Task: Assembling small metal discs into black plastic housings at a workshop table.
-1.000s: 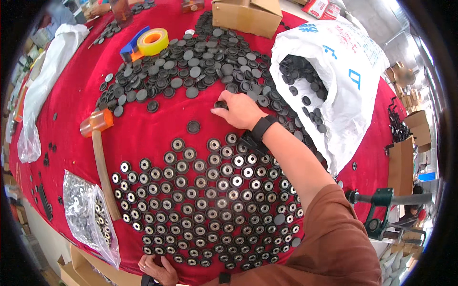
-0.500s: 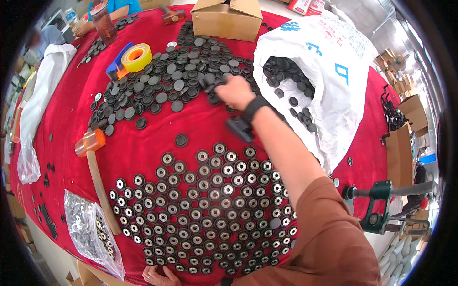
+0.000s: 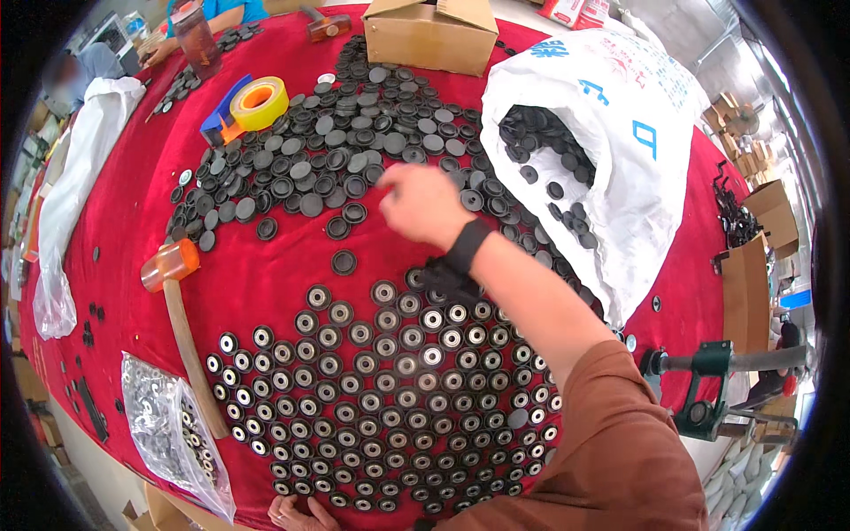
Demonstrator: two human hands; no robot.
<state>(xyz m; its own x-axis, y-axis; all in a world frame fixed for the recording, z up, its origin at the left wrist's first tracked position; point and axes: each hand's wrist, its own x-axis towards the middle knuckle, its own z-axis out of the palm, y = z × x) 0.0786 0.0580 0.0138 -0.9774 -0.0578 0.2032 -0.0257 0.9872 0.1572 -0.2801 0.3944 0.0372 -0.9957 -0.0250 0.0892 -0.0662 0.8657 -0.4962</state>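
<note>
- White sack [image 3: 651,212]: lies open-mouthed on the red-covered table [image 3: 252,283], black caps [image 3: 535,133] inside, a heap [image 3: 394,142] beside it.
- Clear bag [image 3: 146,403]: holds small metal rings.
- Cardboard box [image 3: 425,46]: contents hidden.
- Right hand [image 3: 425,205]: at the heap's near edge, fingers curled; cannot tell if grasping.
- Left hand [image 3: 301,514]: beside ring-filled caps [image 3: 405,365]; grasp unclear.

I see the right hand [image 3: 425,205], loosely curled, by a heap of black caps [image 3: 333,138] on red cloth [image 3: 257,283], the left hand [image 3: 302,515] at the near edge beside rows of metal-centred discs [image 3: 406,365], a mallet [image 3: 183,327] on the left, a white bag [image 3: 636,221] right.
</note>
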